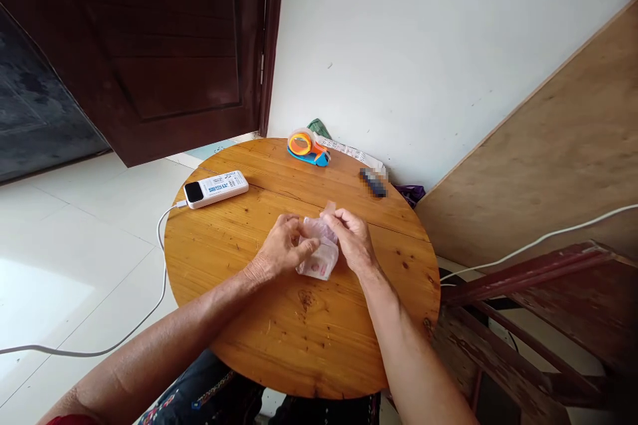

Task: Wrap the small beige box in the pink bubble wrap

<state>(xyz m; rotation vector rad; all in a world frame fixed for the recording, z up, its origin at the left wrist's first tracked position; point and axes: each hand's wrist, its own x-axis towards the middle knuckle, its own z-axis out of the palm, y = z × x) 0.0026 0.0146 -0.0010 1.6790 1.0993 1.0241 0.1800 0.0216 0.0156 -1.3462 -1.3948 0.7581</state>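
Observation:
A small see-through plastic packet (319, 260) with faint pink print lies near the middle of the round table, its upper part folded and crumpled. My left hand (285, 246) grips it from the left, thumb across its front and fingers at the far edge. On the other side, my right hand (353, 239) pinches the packet's upper right part between thumb and index finger. A short strip of pale film (330, 206) sticks up beyond the right fingertips. Both hands hide parts of the packet.
On the wooden table (299, 339) stand a tape dispenser (308, 147) at the back and a white power bank (217, 188) at left with a cable (162, 259) plugged in. A blurred dark object (373, 182) lies back right. A white wall and wooden panel (548, 139) border the table.

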